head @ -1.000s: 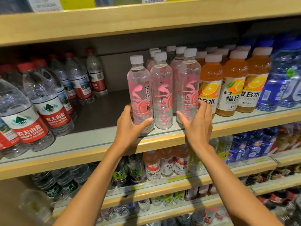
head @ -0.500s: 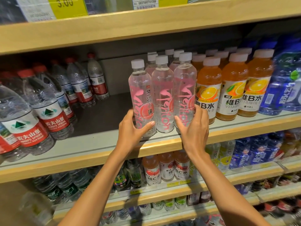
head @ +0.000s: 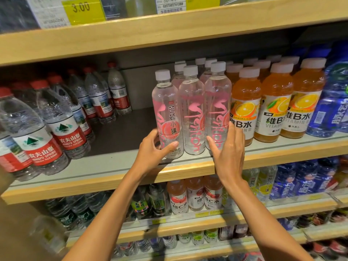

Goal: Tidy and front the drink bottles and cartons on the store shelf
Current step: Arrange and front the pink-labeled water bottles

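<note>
Well apart to the left of the pink bottles (head: 191, 117), red-capped water bottles (head: 47, 140) stand in ragged rows, probably work left to do. The left grip (head: 152, 149) is curled round the leftmost pink bottle's base. The right grip (head: 228, 153) lies flat against the rightmost, fingers straight. The trio stands upright near the shelf (head: 113, 166) front edge, its labels not all facing alike. Just right of it, orange bottles (head: 244, 110) crowd close, leaving those fingers little room.
</note>
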Tool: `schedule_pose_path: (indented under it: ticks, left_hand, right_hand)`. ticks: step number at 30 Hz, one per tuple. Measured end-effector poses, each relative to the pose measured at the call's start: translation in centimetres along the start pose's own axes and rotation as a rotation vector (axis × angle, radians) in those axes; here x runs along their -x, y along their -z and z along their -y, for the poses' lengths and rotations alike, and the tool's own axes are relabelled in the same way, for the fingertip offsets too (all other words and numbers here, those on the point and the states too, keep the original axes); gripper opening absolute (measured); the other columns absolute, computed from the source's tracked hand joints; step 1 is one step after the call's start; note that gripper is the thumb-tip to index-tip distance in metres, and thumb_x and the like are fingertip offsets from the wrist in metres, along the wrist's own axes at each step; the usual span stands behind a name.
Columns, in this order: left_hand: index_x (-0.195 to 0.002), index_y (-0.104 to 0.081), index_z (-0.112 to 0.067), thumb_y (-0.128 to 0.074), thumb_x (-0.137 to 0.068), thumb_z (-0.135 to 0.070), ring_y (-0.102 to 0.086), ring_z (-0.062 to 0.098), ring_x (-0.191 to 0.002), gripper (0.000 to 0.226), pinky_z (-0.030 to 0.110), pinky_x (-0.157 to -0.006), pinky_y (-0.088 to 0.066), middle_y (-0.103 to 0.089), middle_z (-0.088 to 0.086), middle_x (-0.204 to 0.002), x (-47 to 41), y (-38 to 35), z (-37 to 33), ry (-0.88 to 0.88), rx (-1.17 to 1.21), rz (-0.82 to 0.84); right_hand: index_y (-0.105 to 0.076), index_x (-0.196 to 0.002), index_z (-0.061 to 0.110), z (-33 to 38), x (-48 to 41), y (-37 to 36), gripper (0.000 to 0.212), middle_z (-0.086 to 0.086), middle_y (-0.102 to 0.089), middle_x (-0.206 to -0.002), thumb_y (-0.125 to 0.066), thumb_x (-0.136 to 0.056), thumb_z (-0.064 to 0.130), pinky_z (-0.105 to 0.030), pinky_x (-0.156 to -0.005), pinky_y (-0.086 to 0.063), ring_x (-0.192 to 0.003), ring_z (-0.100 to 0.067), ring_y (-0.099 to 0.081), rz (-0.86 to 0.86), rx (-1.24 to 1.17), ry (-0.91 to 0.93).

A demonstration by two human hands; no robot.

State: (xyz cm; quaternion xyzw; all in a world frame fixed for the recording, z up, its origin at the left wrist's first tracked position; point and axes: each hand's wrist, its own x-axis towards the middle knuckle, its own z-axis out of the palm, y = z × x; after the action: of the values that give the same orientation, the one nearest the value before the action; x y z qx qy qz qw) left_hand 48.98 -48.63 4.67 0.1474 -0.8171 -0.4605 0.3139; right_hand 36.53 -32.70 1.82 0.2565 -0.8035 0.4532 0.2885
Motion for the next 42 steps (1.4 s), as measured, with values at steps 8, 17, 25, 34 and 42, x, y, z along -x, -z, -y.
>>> schedule_pose_path:
  ticks: [8, 17, 25, 34, 42]
  left_hand:
    - [-0.122, -0.057, -0.019, -0.072, -0.083, -0.021, -0.06, -0.003, -0.11, 0.042, 0.01, -0.089, -0.046, -0.065, -0.011, -0.118, 0.4, 0.5, -0.1, 0.021, 0.038, 0.031]
    - [-0.125, -0.055, -0.017, -0.072, -0.084, -0.021, -0.059, -0.002, -0.11, 0.045, 0.01, -0.088, -0.047, -0.064, -0.008, -0.12, 0.5, 0.5, -0.3, 0.032, 0.027, 0.028]
    - [-0.127, -0.053, -0.019, -0.069, -0.083, -0.027, -0.057, -0.001, -0.115, 0.048, 0.013, -0.093, -0.045, -0.061, -0.008, -0.125, 0.4, 0.8, -0.1, 0.052, 0.054, 0.091]
    - [-0.128, -0.049, -0.019, -0.077, -0.076, -0.029, -0.054, -0.008, -0.114, 0.06, 0.007, -0.091, -0.044, -0.058, -0.012, -0.126, 0.8, 1.1, 0.3, 0.095, 0.043, 0.083]
    - [-0.123, -0.056, -0.014, -0.081, -0.075, -0.019, -0.061, 0.006, -0.109, 0.055, 0.024, -0.094, -0.051, -0.065, -0.004, -0.118, 1.1, 0.6, 0.7, 0.033, -0.067, -0.041]
  right_hand:
    - [-0.043, -0.133, -0.006, 0.1, 0.1, 0.0, 0.066, -0.02, -0.054, -0.119, -0.069, -0.086, 0.031, -0.041, -0.093, -0.045, -0.112, -0.034, -0.051, -0.003, -0.018, -0.007]
    - [-0.045, -0.131, -0.007, 0.1, 0.1, 0.0, 0.067, -0.021, -0.056, -0.117, -0.07, -0.084, 0.034, -0.041, -0.089, -0.048, -0.109, -0.035, -0.053, -0.008, 0.003, 0.0]
    - [-0.046, -0.13, -0.007, -0.1, 0.1, 0.0, 0.067, -0.02, -0.056, -0.115, -0.067, -0.084, 0.038, -0.041, -0.087, -0.048, -0.108, -0.034, -0.054, -0.017, -0.001, 0.012]
    - [-0.044, -0.132, -0.003, -0.3, 0.3, -0.1, 0.071, -0.02, -0.053, -0.12, -0.073, -0.081, 0.036, -0.042, -0.092, -0.047, -0.113, -0.034, -0.051, -0.01, -0.04, 0.004]
    - [-0.045, -0.132, -0.003, 0.1, 0.6, -0.1, 0.071, -0.02, -0.052, -0.12, -0.078, -0.078, 0.029, -0.045, -0.092, -0.048, -0.113, -0.034, -0.051, -0.045, -0.066, -0.031]
